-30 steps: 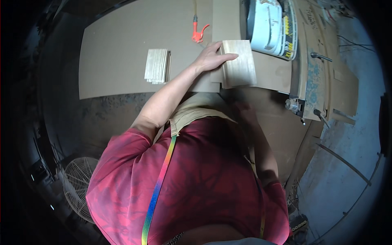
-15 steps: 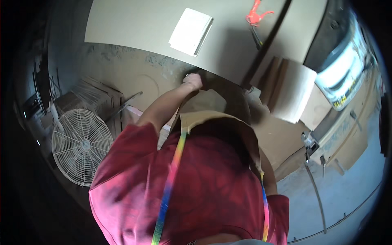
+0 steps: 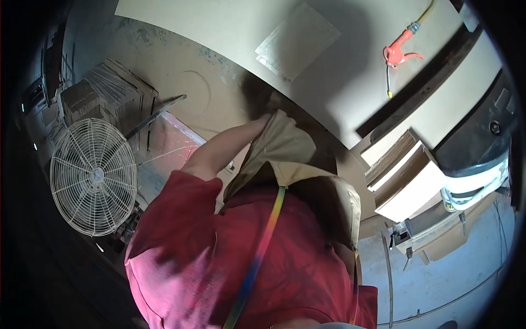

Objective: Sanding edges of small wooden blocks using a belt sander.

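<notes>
My left forearm reaches forward past the side of my tan apron. The apron's raised fold covers most of my left hand, so its fingers and anything in them are hidden. My right hand is out of view. Ahead of the apron, a pale rectangular sheet or thin stack lies in shadow on the light tabletop. Further right on the tabletop rests a red air blow gun with a hose. A stack of pale boards stands to my right.
A white wire-caged fan is at the left, near a stack of flat cardboard. A dark bar crosses the tabletop's right part. At the right are a black panel and a bench-like ledge.
The view has swung, shifting the tabletop things rightward. My left hand, a visible fist before, is now mostly behind the apron fold. The apron's front bulges higher.
</notes>
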The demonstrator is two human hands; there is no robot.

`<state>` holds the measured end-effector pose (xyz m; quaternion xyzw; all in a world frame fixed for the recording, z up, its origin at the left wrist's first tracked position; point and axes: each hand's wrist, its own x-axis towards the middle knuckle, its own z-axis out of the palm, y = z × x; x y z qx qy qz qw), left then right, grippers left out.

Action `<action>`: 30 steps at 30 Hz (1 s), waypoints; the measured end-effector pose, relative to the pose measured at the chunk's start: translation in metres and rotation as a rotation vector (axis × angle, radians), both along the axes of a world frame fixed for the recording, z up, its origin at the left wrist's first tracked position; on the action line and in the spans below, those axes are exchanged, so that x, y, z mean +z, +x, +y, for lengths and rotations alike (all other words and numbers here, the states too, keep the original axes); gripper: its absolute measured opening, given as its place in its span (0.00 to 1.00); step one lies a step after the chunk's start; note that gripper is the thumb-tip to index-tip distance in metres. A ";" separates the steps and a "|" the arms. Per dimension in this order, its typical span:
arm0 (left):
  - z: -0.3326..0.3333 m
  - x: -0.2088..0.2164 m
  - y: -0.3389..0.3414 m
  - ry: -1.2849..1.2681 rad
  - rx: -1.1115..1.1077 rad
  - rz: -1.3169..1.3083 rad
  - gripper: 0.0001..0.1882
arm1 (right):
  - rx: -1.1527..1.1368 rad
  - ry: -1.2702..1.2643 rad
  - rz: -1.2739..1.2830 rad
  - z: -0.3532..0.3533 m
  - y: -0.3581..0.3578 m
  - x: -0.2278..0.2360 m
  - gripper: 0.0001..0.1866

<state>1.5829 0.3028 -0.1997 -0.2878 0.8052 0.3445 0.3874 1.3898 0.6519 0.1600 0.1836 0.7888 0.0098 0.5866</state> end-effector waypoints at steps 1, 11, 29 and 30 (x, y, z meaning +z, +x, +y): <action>0.013 -0.010 -0.020 -0.018 -0.088 0.019 0.25 | 0.029 0.124 -0.027 -0.025 -0.003 -0.011 0.26; 0.067 -0.075 -0.065 -0.140 -0.573 -0.113 0.25 | 0.156 1.146 -0.339 -0.178 0.024 -0.149 0.27; 0.056 -0.100 -0.062 -0.214 -0.784 -0.090 0.26 | -0.230 -0.320 0.298 -0.011 0.053 -0.061 0.21; 0.055 -0.096 -0.066 -0.208 -0.799 -0.104 0.26 | -0.229 -0.337 0.304 -0.015 0.052 -0.060 0.21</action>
